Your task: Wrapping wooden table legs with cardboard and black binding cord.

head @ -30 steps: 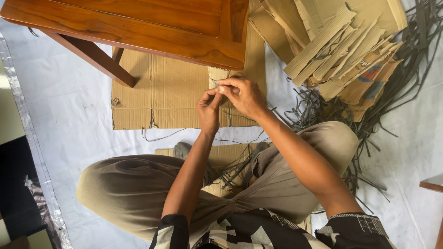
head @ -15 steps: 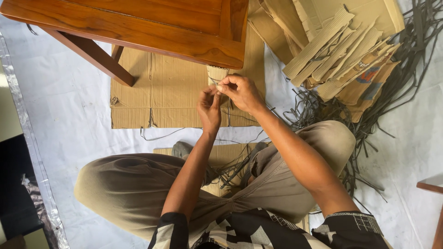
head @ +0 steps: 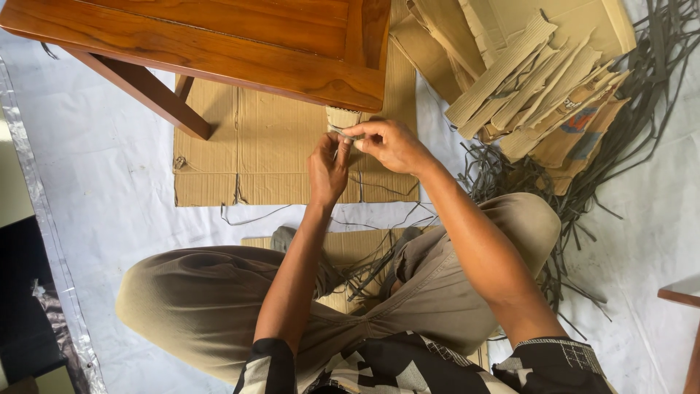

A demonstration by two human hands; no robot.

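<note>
Pinching one thin strip (head: 343,132), left hand (head: 328,169) and right hand (head: 390,144) fingers meet over flat cardboard (head: 277,138).

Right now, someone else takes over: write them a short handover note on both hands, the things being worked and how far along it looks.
Left hand: fingertips pinched on a small grey strip, at the edge of the wooden table.
Right hand: pinching the same strip from the other side, fingers meeting the left's.
Under the hands: a flat cardboard sheet on the white floor cover.
Upper right: a stack of cut cardboard pieces and a heap of dark strips; more strips lie across the lap.
Done: cannot tell. Left: the strip is in both hands, not set down.
</note>
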